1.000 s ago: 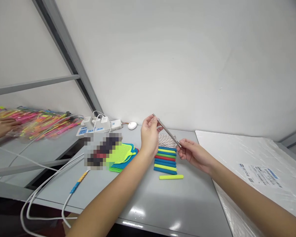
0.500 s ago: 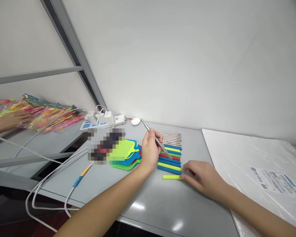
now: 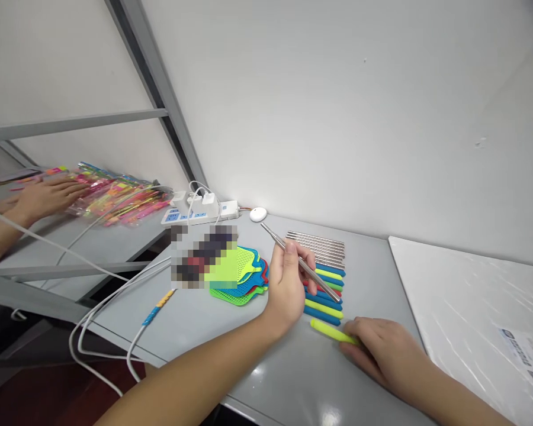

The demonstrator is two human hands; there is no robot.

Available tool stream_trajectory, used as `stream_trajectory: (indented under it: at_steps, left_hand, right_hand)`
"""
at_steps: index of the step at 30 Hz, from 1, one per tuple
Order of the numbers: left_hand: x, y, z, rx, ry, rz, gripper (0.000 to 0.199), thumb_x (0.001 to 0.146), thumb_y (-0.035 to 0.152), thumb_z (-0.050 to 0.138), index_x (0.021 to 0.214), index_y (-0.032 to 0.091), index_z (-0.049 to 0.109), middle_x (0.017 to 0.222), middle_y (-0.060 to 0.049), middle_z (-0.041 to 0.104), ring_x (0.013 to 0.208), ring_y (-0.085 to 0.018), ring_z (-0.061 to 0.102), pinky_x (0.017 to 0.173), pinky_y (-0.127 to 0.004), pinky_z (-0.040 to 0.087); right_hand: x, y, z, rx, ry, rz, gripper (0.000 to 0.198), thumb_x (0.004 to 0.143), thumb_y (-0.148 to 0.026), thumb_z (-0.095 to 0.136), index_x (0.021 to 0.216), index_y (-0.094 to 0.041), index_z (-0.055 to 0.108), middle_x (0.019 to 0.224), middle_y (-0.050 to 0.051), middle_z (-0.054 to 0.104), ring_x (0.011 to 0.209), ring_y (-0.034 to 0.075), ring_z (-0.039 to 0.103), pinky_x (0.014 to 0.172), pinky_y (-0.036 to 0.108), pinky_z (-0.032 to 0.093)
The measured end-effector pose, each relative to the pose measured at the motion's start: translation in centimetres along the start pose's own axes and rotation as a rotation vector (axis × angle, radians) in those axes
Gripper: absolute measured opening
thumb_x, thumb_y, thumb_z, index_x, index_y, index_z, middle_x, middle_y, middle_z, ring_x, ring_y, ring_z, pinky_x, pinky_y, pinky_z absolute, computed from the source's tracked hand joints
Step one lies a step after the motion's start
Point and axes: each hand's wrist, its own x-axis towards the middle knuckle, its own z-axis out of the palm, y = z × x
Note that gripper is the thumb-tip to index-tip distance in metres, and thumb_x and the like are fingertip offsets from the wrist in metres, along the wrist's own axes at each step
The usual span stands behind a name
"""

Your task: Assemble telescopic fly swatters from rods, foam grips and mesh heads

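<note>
I have the left hand pinching a metal rod, thumb along its upper side. The rod's far end points to eleven o'clock and its near end to about four, above the handles. The right hand is narrow, thumb and fingers drawn together on the right end of a lime handle; I cannot tell whether that handle touches the table. It points to ten o'clock from the right hand.

The handles lie side by side at three o'clock from the left hand, blue, lime, green and red, partly covered by rod and fingers. Beyond them, at one o'clock, I see more rods, packed parallel. At nine o'clock lie stacked mesh heads, with a pixelated patch over their left side. Farther out, a white disc sits at eleven o'clock, a power strip at ten. A white board lies at two o'clock from the right hand. Between nine and ten, well apart, a co-worker's hand has its fingers on plastic packs.
</note>
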Motion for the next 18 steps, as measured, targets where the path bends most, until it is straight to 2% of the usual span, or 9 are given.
stream_trajectory:
  at_steps: [4, 8, 14, 18]
  left_hand:
    - [0.6, 0.5, -0.2, -0.079, 0.021, 0.050, 0.032, 0.097, 0.049, 0.040, 0.083, 0.022, 0.047, 0.070, 0.005, 0.055, 0.037, -0.005, 0.048, 0.038, -0.019, 0.037]
    - [1.1, 1.0, -0.4, -0.118, 0.032, 0.082, 0.029, 0.098, 0.046, 0.039, 0.082, 0.022, 0.045, 0.067, 0.006, 0.056, 0.035, -0.006, 0.046, 0.038, -0.019, 0.036]
    - [0.5, 0.8, -0.2, -0.044, 0.002, 0.031, 0.028, 0.098, 0.048, 0.040, 0.084, 0.024, 0.046, 0.070, 0.006, 0.056, 0.036, -0.006, 0.046, 0.040, -0.021, 0.038]
    - [-0.1, 0.3, 0.1, 0.031, -0.018, 0.009, 0.029, 0.097, 0.048, 0.041, 0.082, 0.024, 0.047, 0.070, 0.006, 0.055, 0.037, -0.006, 0.046, 0.040, -0.021, 0.037]
  right_hand:
    - [-0.1, 0.4, -0.3, 0.078, 0.039, 0.082, 0.008, 0.092, -0.024, 0.048, 0.088, -0.024, 0.042, 0.060, -0.005, 0.054, 0.046, 0.012, 0.048, 0.047, 0.024, 0.035]
    - [-0.1, 0.7, -0.2, 0.179, 0.018, 0.119, 0.011, 0.091, -0.022, 0.046, 0.085, -0.025, 0.037, 0.056, -0.008, 0.048, 0.045, 0.011, 0.042, 0.046, 0.023, 0.032]
    - [-0.1, 0.5, 0.0, 0.264, -0.060, 0.170, 0.012, 0.087, -0.020, 0.047, 0.081, -0.025, 0.037, 0.058, -0.007, 0.048, 0.047, 0.011, 0.039, 0.048, 0.024, 0.029]
    - [-0.1, 0.4, -0.1, 0.271, -0.043, 0.155, 0.012, 0.085, -0.020, 0.049, 0.080, -0.024, 0.039, 0.058, -0.006, 0.048, 0.048, 0.010, 0.038, 0.049, 0.024, 0.028]
